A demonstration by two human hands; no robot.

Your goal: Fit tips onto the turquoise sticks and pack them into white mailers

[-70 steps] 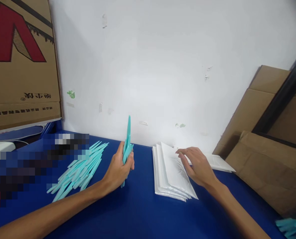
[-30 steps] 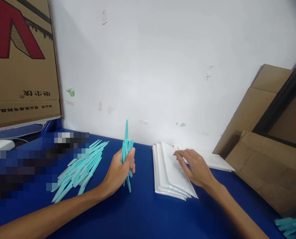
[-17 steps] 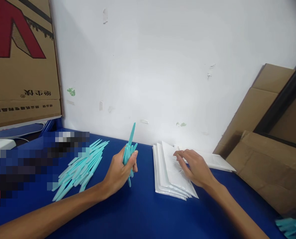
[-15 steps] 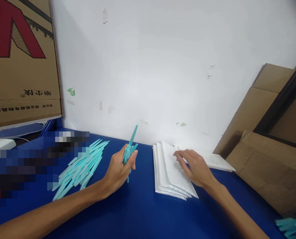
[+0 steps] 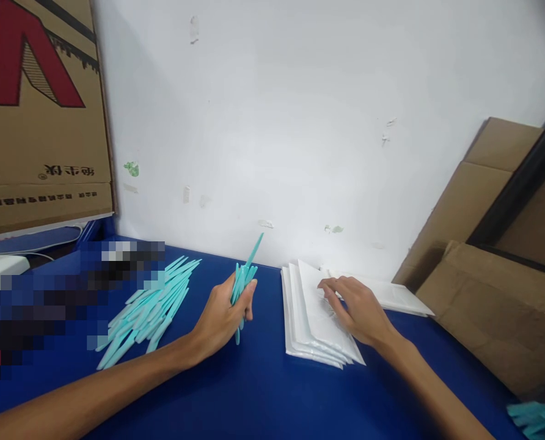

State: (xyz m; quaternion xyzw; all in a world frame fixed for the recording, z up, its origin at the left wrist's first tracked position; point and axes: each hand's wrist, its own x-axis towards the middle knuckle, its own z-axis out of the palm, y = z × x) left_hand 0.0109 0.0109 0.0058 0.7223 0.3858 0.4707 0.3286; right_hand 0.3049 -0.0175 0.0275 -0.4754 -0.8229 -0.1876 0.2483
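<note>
My left hand (image 5: 224, 311) is closed around a bundle of slim turquoise plastic sticks (image 5: 239, 282) with tapered ends. One stick pokes up well above the others. To its left, a loose pile of the same turquoise sticks (image 5: 151, 308) lies on the blue table. My right hand (image 5: 357, 308) rests on a fanned stack of flat white plastic packets (image 5: 309, 318), its fingers bent and the thumb apart from them. The top packet is creased under the fingertips.
More white packets (image 5: 403, 298) lie behind my right hand. A cardboard box (image 5: 43, 140) stands at left, and brown cardboard (image 5: 483, 311) leans at right. Further turquoise sticks (image 5: 538, 415) show at the lower right corner. A white wall (image 5: 291, 122) closes off the back.
The bundle in my left hand has tilted a little to the right, and its tall stick leans further right. My right hand stays on the packets, almost unmoved.
</note>
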